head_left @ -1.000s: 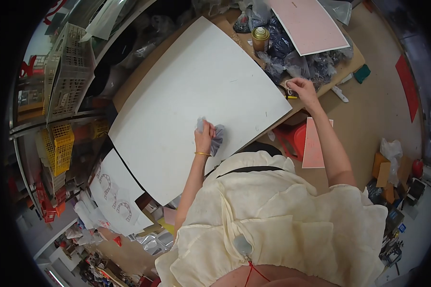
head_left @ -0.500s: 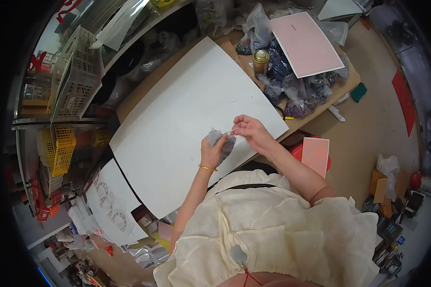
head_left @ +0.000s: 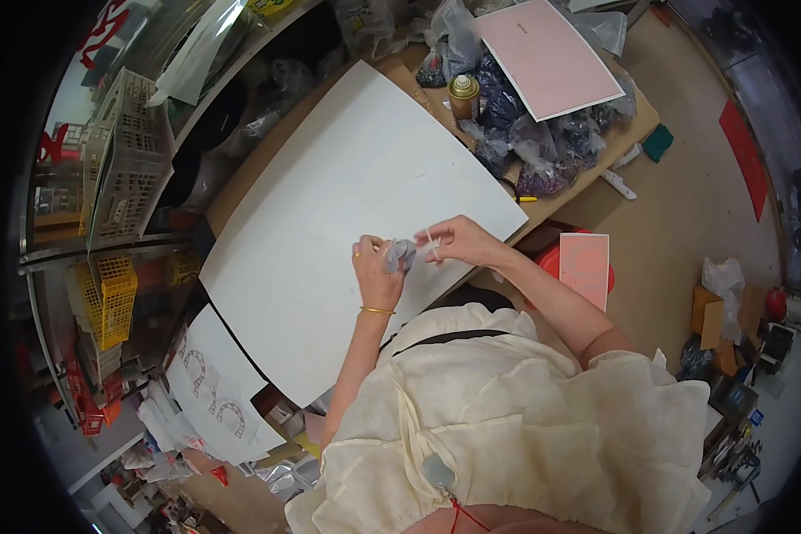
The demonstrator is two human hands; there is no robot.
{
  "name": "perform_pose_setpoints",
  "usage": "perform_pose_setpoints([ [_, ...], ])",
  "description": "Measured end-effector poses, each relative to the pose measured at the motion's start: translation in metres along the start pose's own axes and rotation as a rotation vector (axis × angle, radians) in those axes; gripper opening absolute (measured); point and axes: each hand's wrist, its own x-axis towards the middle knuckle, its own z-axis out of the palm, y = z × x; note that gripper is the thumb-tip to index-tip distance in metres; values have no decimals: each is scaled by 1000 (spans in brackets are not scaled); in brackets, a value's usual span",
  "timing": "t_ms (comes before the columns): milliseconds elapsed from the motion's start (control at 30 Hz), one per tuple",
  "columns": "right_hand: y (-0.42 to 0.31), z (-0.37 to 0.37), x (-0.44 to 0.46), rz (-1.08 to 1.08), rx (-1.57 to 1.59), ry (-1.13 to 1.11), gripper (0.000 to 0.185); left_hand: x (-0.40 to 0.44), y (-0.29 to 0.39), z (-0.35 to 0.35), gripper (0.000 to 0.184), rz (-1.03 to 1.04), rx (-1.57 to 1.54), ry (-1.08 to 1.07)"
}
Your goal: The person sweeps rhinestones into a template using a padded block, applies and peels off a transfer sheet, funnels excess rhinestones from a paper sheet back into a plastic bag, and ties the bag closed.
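Over the large white board (head_left: 329,187), my left hand (head_left: 378,274) is closed round a small grey plastic bag (head_left: 400,255), which bunches out beside the thumb. Just right of the bag is my right hand (head_left: 458,242), fingers bent, with a thin whitish band or string (head_left: 432,242) looped at its fingertips. A small gap shows between the right fingers and the bag. A gold bracelet is on the left wrist.
Filled plastic bags (head_left: 543,156), a spray can (head_left: 464,96) and a pink sheet (head_left: 552,58) lie at the table's back right. A patterned white sheet (head_left: 218,383) is at the left. A red stool (head_left: 550,263) stands right, below the table edge.
My right hand has come from the bags at the table's right side to beside my left hand, bringing the whitish band. The grey bag is now bunched smaller in my left hand.
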Motion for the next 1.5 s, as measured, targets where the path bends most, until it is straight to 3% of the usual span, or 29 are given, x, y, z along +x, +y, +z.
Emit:
perform_pose_setpoints([
  [67, 0, 1, 2, -168, -368, 135, 72, -2, 0, -1, 12, -69, -36, -54],
  [100, 6, 6, 4, -173, -376, 138, 72, -4, 1, -2, 14, -136, -73, -108],
  [167, 20, 25, 12, -408, -721, 239, 90, -2, 2, -2, 18, -259, -151, -210],
  [267, 12, 42, 21, -319, -662, 133, 101, 2, 3, -7, 20, -393, -394, -164],
  [333, 6, 46, 25, -351, -552, 52, 74, 5, 4, -11, 22, -541, -627, -143],
  [367, 2, 44, 26, -354, -554, 53, 74, 8, 4, -11, 22, -539, -627, -141],
  [500, -9, 36, 27, -194, -857, -68, 36, 10, 9, -19, 27, -584, -773, 128],
  [533, -11, 35, 26, -192, -851, -64, 36, 16, 13, -34, 23, -750, -923, 181],
  [567, -13, 35, 23, -205, -661, -21, 29, 21, 14, -47, 20, -921, -1069, 235],
  [600, -14, 36, 19, -214, -468, 21, 23, 18, 6, -46, 20, -927, -1065, 225],
  [667, -12, 39, 15, -227, -80, 104, 15, 5, -19, -36, 23, -1060, -1436, 437],
  [700, -9, 37, 17, -227, -4, 125, 14, -6, -32, -27, 23, -1067, -1430, 428],
  [833, -28, 24, 15, -238, 164, 253, 6, -52, -81, 14, 32, -164, -2168, -109],
  [867, -26, 25, 14, -236, 170, 258, 6, -47, -76, 7, 32, -170, -2170, -117],
  [1000, -18, 33, 11, -654, -463, 342, 6, 15, -8, -58, 33, -783, -1982, 185],
  [1067, -18, 42, 7, -675, -476, 310, 8, 35, 16, -56, 36, -882, -1687, 282],
  [1100, -19, 50, 3, -700, -490, 273, 11, 38, 21, -47, 36, -893, -1681, 264],
  [1167, -17, 69, -8, -739, -499, 221, 16, 31, 26, -33, 38, -854, -1317, 102],
  [1233, -20, 67, -18, -301, -182, 372, 20, 17, 20, -34, 36, -822, -1308, -96],
  [1333, -29, 62, -21, -219, -82, 477, 20, 12, 2, -33, 32, -658, -1280, -486],
  [1367, -31, 61, -19, -211, -71, 493, 20, 12, 1, -32, 32, -659, -1281, -508],
  [1500, -35, 59, -17, -712, -296, 681, 21, 19, 6, -31, 25, -475, -939, -684],
])
